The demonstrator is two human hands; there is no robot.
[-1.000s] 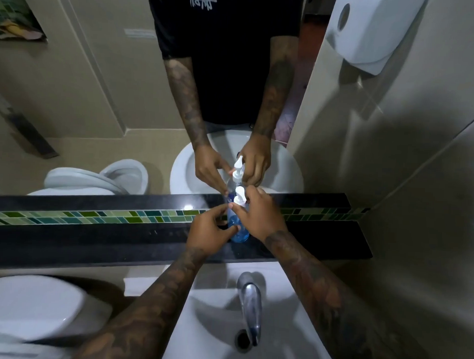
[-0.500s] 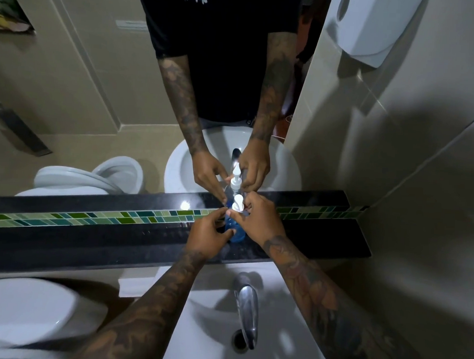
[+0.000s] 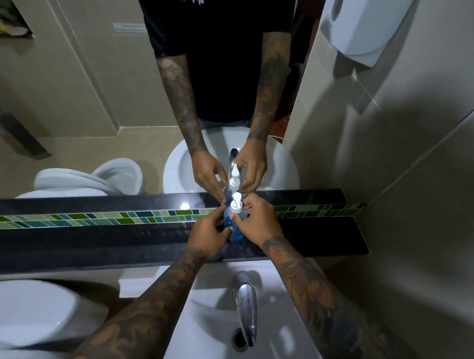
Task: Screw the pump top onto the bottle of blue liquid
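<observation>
A small clear bottle of blue liquid (image 3: 232,224) stands upright on the black stone ledge (image 3: 94,241) behind the sink. The white pump top (image 3: 236,203) sits on its neck, nozzle pointing toward the mirror. My left hand (image 3: 205,233) wraps the bottle's left side and lower body. My right hand (image 3: 257,220) has its fingertips pinched around the pump collar from the right. The mirror doubles the bottle and both hands just above.
A chrome faucet (image 3: 246,306) juts over the white sink basin (image 3: 212,326) below the ledge. A white toilet (image 3: 24,311) is at the lower left. A green mosaic strip (image 3: 94,218) runs along the wall. A white paper dispenser (image 3: 362,25) hangs at the top right.
Both hands stay on the bottle and pump. The right fingers have shifted slightly around the collar, and the head has tilted a little.
</observation>
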